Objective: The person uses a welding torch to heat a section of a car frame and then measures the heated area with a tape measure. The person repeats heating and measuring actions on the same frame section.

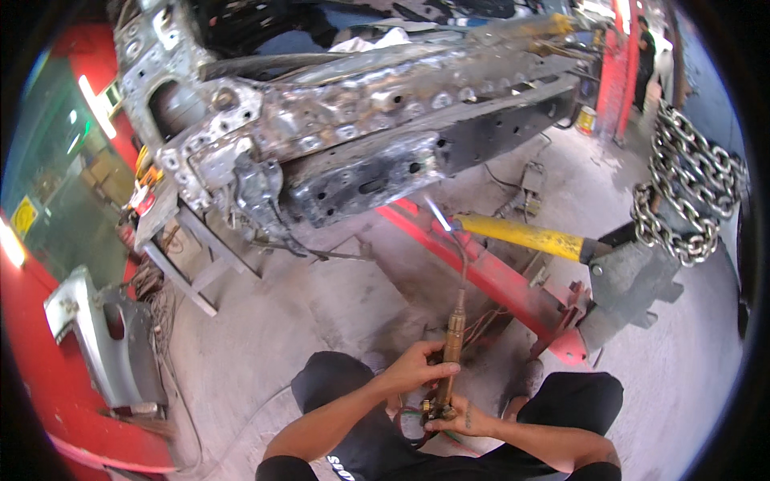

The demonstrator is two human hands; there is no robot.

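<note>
My left hand (423, 369) grips the brass torch (454, 337) mid-barrel, my right hand (465, 420) clasps its valve end! Probably hefty, rigid, so safest held here, well behind its flame (438, 215).

Pale grey floor (249, 345): metal-legged surface (158, 216) standing at left, loose cables (166, 333) trailing nearby, red beam (499, 279) low across middle, small grey box (532, 178) farther back. On surface: red-and-white container (143, 200).

Looking over pale floor (241, 353) here, on to red wall (40, 345) left, greenish window (64, 160), glowing tube light (96, 106), bluish wall (710, 80) right!
</note>
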